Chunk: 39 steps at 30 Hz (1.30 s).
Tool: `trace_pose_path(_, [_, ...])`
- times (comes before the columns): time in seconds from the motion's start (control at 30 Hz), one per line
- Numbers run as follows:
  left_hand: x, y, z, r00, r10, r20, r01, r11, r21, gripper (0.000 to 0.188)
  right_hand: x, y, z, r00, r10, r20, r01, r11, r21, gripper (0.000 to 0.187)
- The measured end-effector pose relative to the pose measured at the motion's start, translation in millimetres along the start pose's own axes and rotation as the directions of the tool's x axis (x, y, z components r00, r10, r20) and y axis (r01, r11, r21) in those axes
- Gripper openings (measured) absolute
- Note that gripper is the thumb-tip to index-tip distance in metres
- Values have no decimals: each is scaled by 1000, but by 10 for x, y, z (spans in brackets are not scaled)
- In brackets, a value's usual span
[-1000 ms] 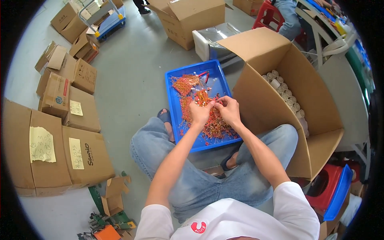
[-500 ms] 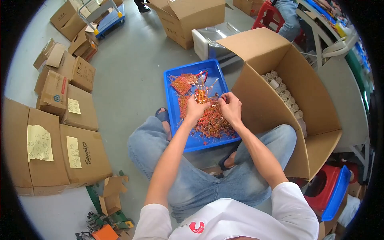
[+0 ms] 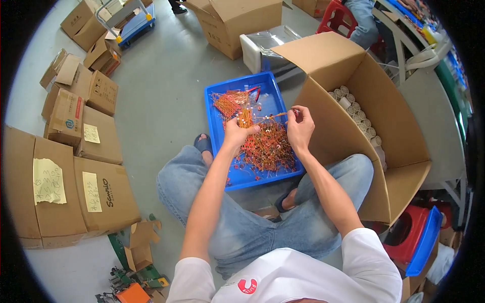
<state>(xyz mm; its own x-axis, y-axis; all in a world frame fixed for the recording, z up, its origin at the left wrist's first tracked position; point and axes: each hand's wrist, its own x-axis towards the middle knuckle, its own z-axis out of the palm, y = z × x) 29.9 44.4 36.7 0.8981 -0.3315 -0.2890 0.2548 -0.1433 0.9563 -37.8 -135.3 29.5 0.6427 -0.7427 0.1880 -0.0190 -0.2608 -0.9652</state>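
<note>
Sorting hands over a blue tray [image 3: 243,174].
Left hand [image 3: 237,136] clasps an orange bunch [image 3: 245,117]; right hand [image 3: 301,132], fingertips together, pinches a thin strand [image 3: 276,115].

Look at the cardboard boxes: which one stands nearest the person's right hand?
The big open box, right of the blue tray and beside the right hand. It alone shows clustered white cylinders inside; the other boxes stand farther off.

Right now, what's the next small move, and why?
Probably ease the right hand gently away from the left hand: it appears to pinch thin orange strands reaching back toward the bundle in the left hand, above a tangled pile in the blue tray.
</note>
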Motion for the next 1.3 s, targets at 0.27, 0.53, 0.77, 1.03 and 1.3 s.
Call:
trace_pose_path(0.27, [36, -147, 265, 996, -87, 34, 85, 693, -716, 27, -219, 470, 123, 961, -120, 247, 176, 960, -219, 49])
trace_pose_path(0.53, [-130, -6, 400, 989, 144, -37, -129, 705, -698, 46, -411, -49, 61, 625, 339, 703, -694, 653, 302, 21])
trace_pose_path(0.77, [-123, 0, 387, 979, 151, 133, -17, 720, -694, 59, -226, -68, -62, 557, 302, 774, -687, 691, 225, 17])
trace_pose_path(1.03, [-84, -205, 501, 931, 352, -93, -364, 891, -271, 31, -280, -138, -3, 770, 361, 526, -451, 891, 49, 18])
trace_pose_path(1.3, [-143, -137, 489, 971, 222, -85, -235, 951, -203, 38, -135, -149, -102, 744, 371, 556, -633, 659, 407, 14])
